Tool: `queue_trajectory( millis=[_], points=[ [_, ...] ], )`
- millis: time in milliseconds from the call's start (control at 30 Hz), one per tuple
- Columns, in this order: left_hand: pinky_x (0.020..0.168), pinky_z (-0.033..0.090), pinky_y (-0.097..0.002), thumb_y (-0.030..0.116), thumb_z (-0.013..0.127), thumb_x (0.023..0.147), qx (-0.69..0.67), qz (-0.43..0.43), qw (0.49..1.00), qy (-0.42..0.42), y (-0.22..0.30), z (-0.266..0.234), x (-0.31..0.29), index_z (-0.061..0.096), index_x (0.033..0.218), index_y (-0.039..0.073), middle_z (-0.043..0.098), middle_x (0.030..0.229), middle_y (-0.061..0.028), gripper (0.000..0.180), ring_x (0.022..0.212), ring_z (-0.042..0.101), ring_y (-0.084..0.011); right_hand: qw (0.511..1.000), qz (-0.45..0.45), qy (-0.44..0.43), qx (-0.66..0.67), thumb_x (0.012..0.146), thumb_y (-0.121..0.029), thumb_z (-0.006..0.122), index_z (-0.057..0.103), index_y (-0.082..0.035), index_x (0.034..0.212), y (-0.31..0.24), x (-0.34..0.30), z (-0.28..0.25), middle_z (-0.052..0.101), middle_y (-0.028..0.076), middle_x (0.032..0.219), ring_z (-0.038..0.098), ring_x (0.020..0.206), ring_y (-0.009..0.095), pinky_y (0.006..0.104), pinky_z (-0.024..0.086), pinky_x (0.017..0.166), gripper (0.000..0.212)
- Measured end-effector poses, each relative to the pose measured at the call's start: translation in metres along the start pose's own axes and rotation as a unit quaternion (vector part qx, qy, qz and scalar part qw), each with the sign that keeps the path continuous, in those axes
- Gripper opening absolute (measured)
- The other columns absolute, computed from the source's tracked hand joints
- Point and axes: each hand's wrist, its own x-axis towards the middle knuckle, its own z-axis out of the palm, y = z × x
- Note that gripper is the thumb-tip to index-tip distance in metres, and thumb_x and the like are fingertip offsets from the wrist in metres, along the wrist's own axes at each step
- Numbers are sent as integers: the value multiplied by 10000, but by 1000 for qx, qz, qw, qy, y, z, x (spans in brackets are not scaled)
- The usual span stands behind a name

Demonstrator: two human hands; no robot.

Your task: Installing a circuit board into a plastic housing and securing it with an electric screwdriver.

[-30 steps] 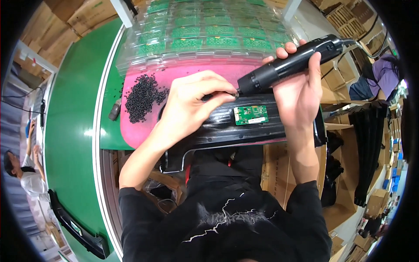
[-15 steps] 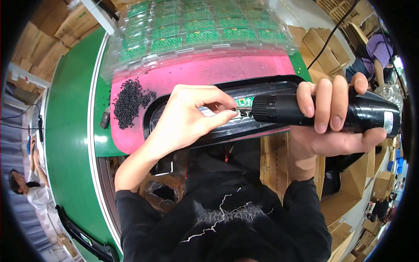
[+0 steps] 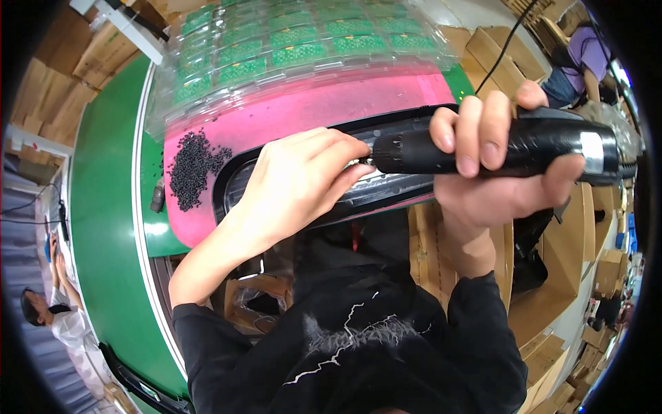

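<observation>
Gripping black powered driver (image 3: pixel 414 153) in right hand (image 3: pixel 489 196), fingers curled round smooth barrel; lying crosswise by long axis, ribbed nose leftward, just beside fingertips of left hand (image 3: pixel 296 179), nearer to the tip; pinching there, thumb to forefinger, something too small to tell; held over long, glossy black housing (image 3: pixel 365 200); showing, past left wrist on flat pink mat (image 3: pixel 331 96), loose heap of black granular bits (image 3: pixel 189 172); farther off, clear ridged plastic trays (image 3: pixel 296 55).
</observation>
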Motion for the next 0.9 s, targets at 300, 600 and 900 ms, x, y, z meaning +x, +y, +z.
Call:
queue_trajectory(
  millis=[300, 600, 900],
  points=[
    [629, 509, -338, 55, 671, 771, 87, 25, 996, 26, -31, 3, -9, 615, 846, 43, 632, 781, -72, 94, 713, 638, -252, 999, -1, -46, -6, 839, -670, 542, 506, -94, 1105, 10, -1, -19, 443, -21, 610, 412, 478, 103, 285, 389, 545, 635],
    [790, 512, -376, 136, 618, 887, -80, -89, 972, -200, -60, 18, -36, 617, 939, 22, 669, 980, -93, 125, 936, 624, -288, 990, 81, -2, -118, 865, -313, 635, 482, -34, 1012, 35, 4, -67, 508, 64, 593, 453, 458, 144, 317, 442, 525, 350],
    [786, 524, -387, 191, 588, 898, -32, -93, 966, -241, -65, 28, -44, 618, 1010, 53, 677, 1036, -67, 180, 953, 636, -292, 986, 98, 28, -136, 864, -242, 618, 487, -30, 995, 56, 1, -76, 501, 71, 589, 449, 457, 146, 325, 440, 512, 281]
  ],
)
